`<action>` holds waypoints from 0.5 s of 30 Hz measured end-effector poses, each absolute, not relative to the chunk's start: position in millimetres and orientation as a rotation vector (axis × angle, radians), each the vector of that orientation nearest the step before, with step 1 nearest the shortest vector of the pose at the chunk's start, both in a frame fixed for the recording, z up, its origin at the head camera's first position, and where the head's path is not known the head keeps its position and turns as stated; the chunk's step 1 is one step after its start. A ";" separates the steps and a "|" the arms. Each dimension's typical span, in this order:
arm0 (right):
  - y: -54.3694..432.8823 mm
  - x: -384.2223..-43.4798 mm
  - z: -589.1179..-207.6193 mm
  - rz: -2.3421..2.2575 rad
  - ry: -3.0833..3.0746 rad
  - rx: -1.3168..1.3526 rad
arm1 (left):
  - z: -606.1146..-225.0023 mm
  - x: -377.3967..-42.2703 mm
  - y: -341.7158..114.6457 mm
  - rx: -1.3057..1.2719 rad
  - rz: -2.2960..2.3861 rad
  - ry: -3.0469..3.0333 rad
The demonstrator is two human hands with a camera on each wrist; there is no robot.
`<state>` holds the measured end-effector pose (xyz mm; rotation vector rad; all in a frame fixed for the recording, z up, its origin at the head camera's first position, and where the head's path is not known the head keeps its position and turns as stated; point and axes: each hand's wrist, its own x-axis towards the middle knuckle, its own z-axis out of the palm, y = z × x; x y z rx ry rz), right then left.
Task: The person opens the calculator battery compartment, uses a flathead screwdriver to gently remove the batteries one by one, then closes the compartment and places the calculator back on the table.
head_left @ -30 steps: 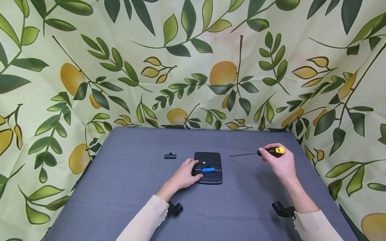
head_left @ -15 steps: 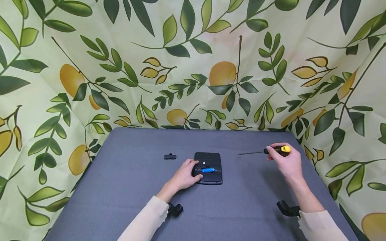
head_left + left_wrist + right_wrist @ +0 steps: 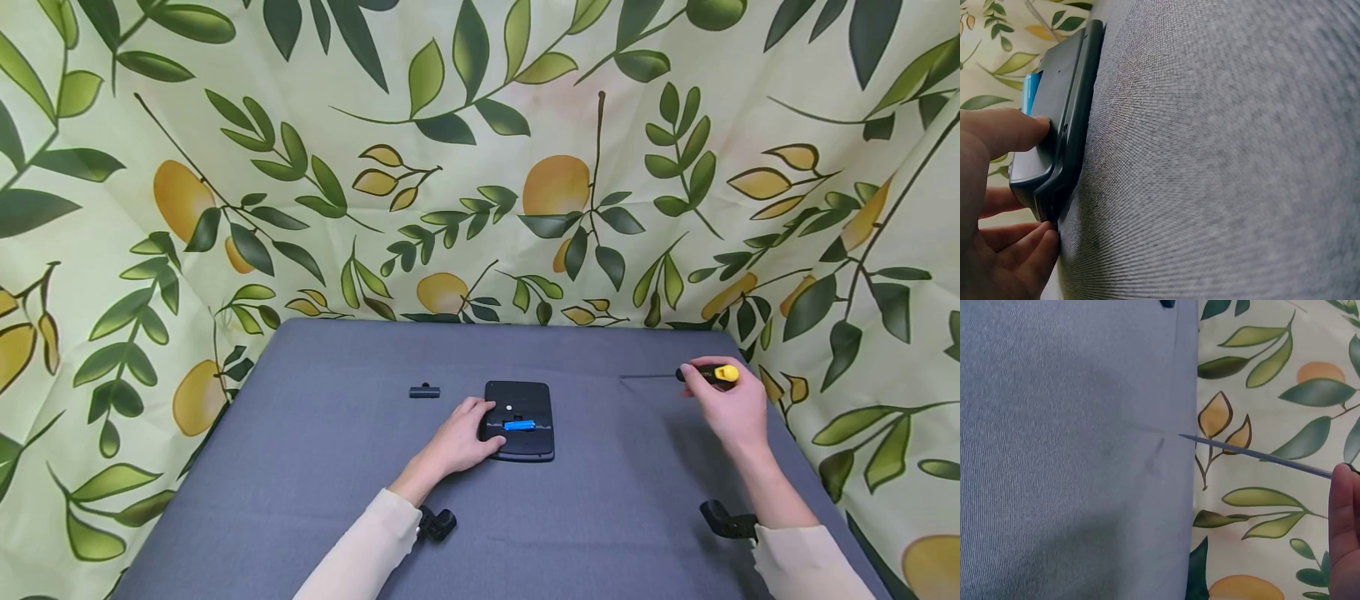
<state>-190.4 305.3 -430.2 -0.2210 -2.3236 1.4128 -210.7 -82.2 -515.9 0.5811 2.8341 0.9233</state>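
Note:
A black calculator (image 3: 534, 396) lies face down on the grey cloth, its battery bay uncovered and a blue battery (image 3: 519, 426) inside. My left hand (image 3: 455, 439) grips its left edge; the left wrist view shows the thumb (image 3: 1016, 130) on the back and fingertips at the lower edge. Off to the left rests a small black battery cover (image 3: 424, 392). Over the table's right side, my right hand (image 3: 733, 412) holds a black and yellow screwdriver (image 3: 701, 374). Its thin shaft (image 3: 1254, 453) points left, tip apart from the calculator.
The grey cloth-covered table (image 3: 337, 358) ends at a leaf-and-fruit patterned curtain (image 3: 480, 167) behind and at both sides. Black wrist camera mounts (image 3: 437, 523) stick out from both sleeves.
My right hand has drawn the screwdriver to the right, away from the calculator. My left hand, the calculator and the battery cover stay in place.

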 end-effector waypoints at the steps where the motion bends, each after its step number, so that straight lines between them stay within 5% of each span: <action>1: 306.3 -190.2 -430.4 1.405 -2.323 -0.225 | -515.9 -210.7 -82.0 0.580 0.924 2.833; 15: 314.2 -188.7 -435.9 1.355 -2.312 -0.333 | -514.7 -210.0 -82.5 0.584 0.927 2.827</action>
